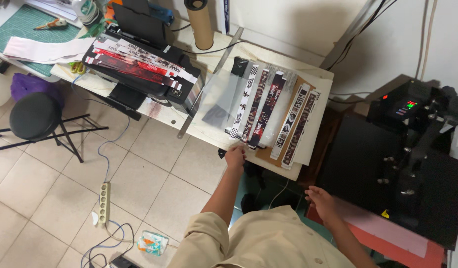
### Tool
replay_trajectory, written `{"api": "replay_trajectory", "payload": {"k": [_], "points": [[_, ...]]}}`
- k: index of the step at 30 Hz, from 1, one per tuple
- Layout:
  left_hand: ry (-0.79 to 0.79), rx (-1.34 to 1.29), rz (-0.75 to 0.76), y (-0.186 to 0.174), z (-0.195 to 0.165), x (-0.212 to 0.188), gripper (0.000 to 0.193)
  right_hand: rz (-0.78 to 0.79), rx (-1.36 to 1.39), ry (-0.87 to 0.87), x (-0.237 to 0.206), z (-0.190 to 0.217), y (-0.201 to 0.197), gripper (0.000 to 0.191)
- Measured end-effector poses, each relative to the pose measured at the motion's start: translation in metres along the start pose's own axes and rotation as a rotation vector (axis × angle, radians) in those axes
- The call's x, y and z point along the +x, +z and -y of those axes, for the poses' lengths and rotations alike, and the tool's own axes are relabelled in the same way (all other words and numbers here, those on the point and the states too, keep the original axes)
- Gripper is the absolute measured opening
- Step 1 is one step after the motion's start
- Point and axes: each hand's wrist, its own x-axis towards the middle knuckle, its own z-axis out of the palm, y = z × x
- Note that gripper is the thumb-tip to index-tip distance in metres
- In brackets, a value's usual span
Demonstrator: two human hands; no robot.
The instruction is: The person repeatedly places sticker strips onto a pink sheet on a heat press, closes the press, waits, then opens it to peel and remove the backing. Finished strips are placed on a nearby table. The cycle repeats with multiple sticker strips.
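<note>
Right now the left hand [235, 156] reaches to the near edge of the pale worktop [322, 101], its fingers pinching at the lower ends of the printed strips [259, 106] that lie side by side there; the grip looks closed on the end of one strip, though the fingertips are too small to tell which one. The strips lie in a row, some on a clear plastic sheet [221, 94], others on a brown card [268, 153] toward the right. The right hand [321, 201] hovers loose and empty, fingers spread, over the pink sheet [388, 231] beside the black heat press [398, 164], touching nothing that I can see.

To lift a strip cleanly, I would judge it best to take only its very end between thumb and finger, peel it up slowly along its length and keep it flat, so the neighbours touching it are not dragged askew. The free hand could steady the clear sheet meanwhile.

Farther back, a black printer [139, 74] carries more printed bands on its top, a cardboard tube [199, 22] stands upright behind, and a black stool [34, 116] sits on the tiled floor [154, 173]
</note>
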Motion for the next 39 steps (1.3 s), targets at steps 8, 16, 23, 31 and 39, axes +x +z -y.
{"api": "replay_trajectory", "payload": {"k": [8,16,23,31,39], "points": [[-0.222,-0.059,0.123,0.002,-0.005,0.001,0.012,0.022,0.023,0.038,-0.005,-0.007,0.004,0.045],[-0.163,-0.097,0.086,-0.003,-0.008,0.005,0.016,0.048,0.066,0.033,-0.001,-0.007,0.01,0.043],[-0.231,-0.078,0.137,-0.008,-0.007,0.008,0.019,0.012,-0.013,0.106,0.0,-0.008,0.01,0.042],[-0.14,-0.077,0.149,-0.014,0.001,0.008,0.019,0.053,0.05,0.096,0.004,-0.008,0.013,0.043],[-0.162,-0.179,0.052,-0.02,-0.008,0.014,0.028,0.083,0.029,0.177,0.004,-0.01,0.014,0.048]]}}
